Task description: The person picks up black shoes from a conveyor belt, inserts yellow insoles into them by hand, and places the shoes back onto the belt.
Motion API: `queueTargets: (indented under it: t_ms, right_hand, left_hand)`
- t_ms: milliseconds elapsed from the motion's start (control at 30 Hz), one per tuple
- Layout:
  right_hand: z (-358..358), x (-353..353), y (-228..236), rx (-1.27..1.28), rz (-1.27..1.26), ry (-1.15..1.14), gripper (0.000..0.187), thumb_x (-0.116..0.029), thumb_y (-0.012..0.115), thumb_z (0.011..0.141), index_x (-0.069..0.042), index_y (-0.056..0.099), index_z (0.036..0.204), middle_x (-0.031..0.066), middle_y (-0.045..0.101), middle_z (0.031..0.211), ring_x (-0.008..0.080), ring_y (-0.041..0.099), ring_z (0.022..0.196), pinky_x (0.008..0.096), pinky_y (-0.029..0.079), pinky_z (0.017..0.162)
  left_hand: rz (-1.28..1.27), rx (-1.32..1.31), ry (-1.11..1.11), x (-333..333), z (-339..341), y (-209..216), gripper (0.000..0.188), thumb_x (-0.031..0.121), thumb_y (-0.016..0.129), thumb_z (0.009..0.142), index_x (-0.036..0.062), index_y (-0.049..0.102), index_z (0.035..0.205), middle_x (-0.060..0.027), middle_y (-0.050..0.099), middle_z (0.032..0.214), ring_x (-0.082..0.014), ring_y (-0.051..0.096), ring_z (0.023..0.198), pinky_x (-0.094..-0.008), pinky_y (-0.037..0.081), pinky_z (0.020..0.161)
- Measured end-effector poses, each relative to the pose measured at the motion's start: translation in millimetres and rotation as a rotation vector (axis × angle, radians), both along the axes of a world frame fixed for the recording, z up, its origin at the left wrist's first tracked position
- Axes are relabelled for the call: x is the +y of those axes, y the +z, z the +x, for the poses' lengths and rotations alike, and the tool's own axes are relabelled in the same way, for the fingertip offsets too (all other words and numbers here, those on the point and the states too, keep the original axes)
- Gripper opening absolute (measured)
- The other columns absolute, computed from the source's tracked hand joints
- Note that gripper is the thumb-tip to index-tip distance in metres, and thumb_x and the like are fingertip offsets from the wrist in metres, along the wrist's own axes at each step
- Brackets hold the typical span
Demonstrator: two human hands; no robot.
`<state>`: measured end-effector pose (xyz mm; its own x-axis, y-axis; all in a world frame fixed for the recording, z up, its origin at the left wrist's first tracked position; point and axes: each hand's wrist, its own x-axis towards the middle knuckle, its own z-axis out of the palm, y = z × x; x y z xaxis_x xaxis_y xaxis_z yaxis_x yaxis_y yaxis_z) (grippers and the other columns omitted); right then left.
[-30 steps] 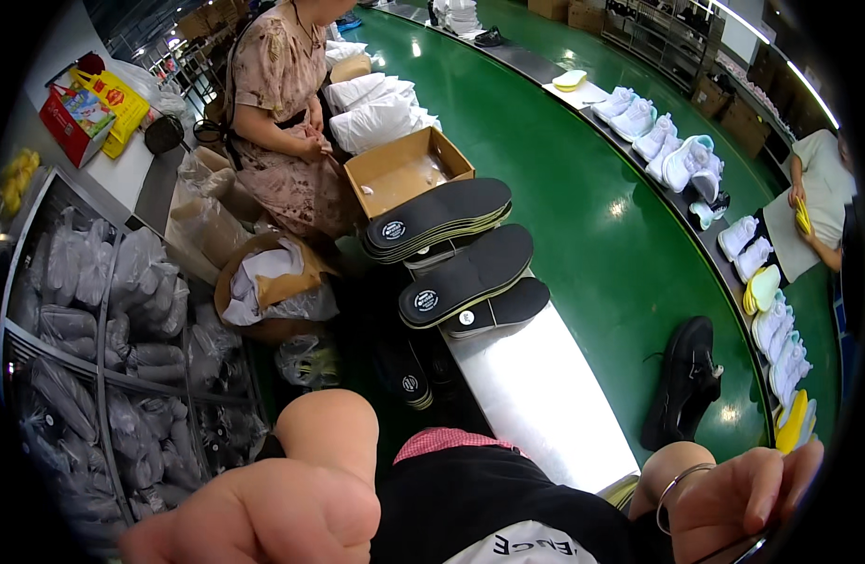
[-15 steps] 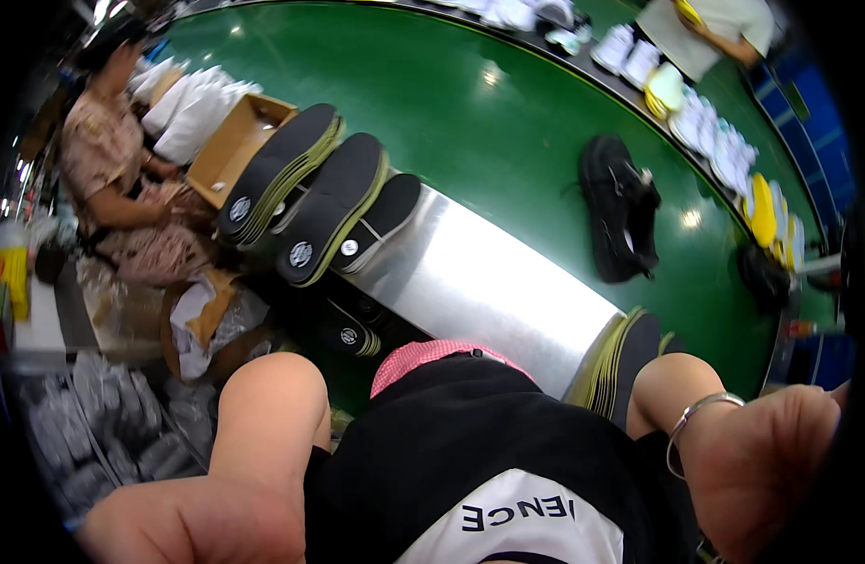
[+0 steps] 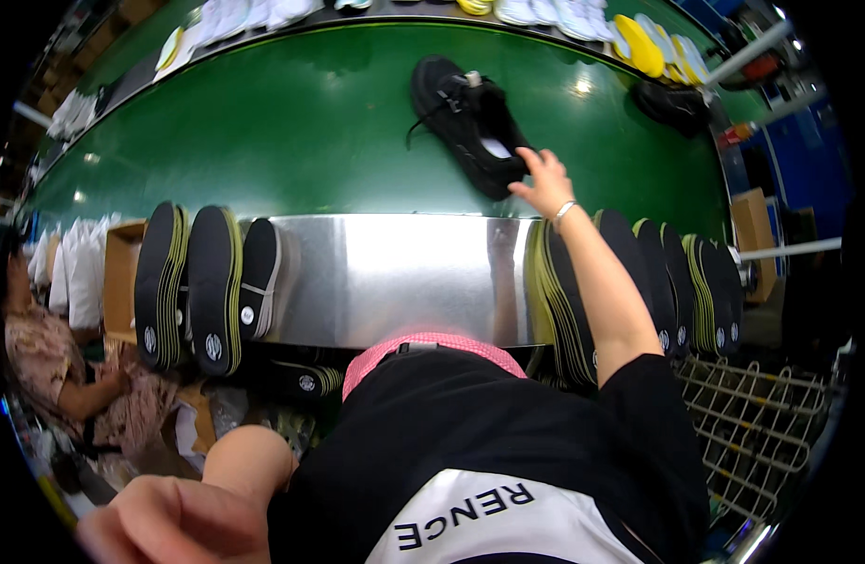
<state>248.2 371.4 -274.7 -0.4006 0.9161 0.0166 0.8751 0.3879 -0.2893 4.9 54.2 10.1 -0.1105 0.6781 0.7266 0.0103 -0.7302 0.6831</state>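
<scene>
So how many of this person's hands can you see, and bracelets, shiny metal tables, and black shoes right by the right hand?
Hands: 2, the left hand and the right hand
Bracelet: 1
Shiny metal table: 1
Black shoe right by the right hand: 1
Total: 5

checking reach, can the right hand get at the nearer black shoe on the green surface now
Most likely yes: the right hand is at the heel end of that black shoe, with nothing visible between them.
</scene>
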Motion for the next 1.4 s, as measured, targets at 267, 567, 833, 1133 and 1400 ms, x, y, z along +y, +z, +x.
queueTargets:
  t_ms: [267,567,833,1133,1400]
  right_hand:
    - [-52,1,32,-0.149,-0.109,0.113,0.031,-0.029,0.062,0.07,-0.007,0.052,0.089,0.012,0.06,0.079,0.029,0.059,0.078,0.039,0.047,0.065]
    - [-51,-152,84,-0.052,-0.31,0.479,0.027,-0.028,0.058,0.073,-0.003,0.051,0.079,0.0127,0.058,0.061,0.029,0.059,0.06,0.0386,0.046,0.052]
    - [-29,-193,56,-0.067,-0.382,0.544,0.026,-0.034,0.054,0.077,-0.008,0.052,0.077,0.0127,0.056,0.055,0.0307,0.057,0.054,0.039,0.045,0.049]
    - [-47,-142,43,0.429,0.144,0.063,0.049,-0.019,0.067,0.067,-0.005,0.046,0.108,0.0122,0.051,0.1,0.0298,0.049,0.093,0.0369,0.041,0.077]
    - [-90,-101,23,1.066,-0.698,-0.083,0.02,-0.017,0.056,0.079,0.001,0.059,0.087,0.0036,0.061,0.076,0.012,0.054,0.065,0.0241,0.043,0.06]
  left_hand:
    - [-0.451,-0.267,0.374,61,5,-99,0.035,0.023,0.044,0.086,-0.0025,0.042,0.11,-0.0133,0.047,0.101,-0.0176,0.05,0.077,-0.0258,0.042,0.055]
    - [-1.106,0.07,0.195,119,22,-242,0.045,0.023,0.058,0.079,0.0023,0.042,0.116,-0.0076,0.048,0.106,-0.0129,0.046,0.095,-0.0257,0.041,0.074]
    - [-0.462,0.831,0.393,125,41,-271,0.08,0.02,0.072,0.06,0.0091,0.027,0.126,-0.0154,0.031,0.124,-0.0338,0.033,0.112,-0.0411,0.029,0.092]
    - [-0.407,0.667,0.174,172,36,-279,0.048,0.0,0.054,0.065,0.0069,0.041,0.111,-0.0148,0.05,0.106,-0.0302,0.046,0.101,-0.0382,0.037,0.084]
    - [-0.949,0.147,-0.09,176,-16,-263,0.035,0.013,0.055,0.081,0.002,0.041,0.112,-0.0053,0.058,0.086,-0.0095,0.052,0.083,-0.0216,0.04,0.073]
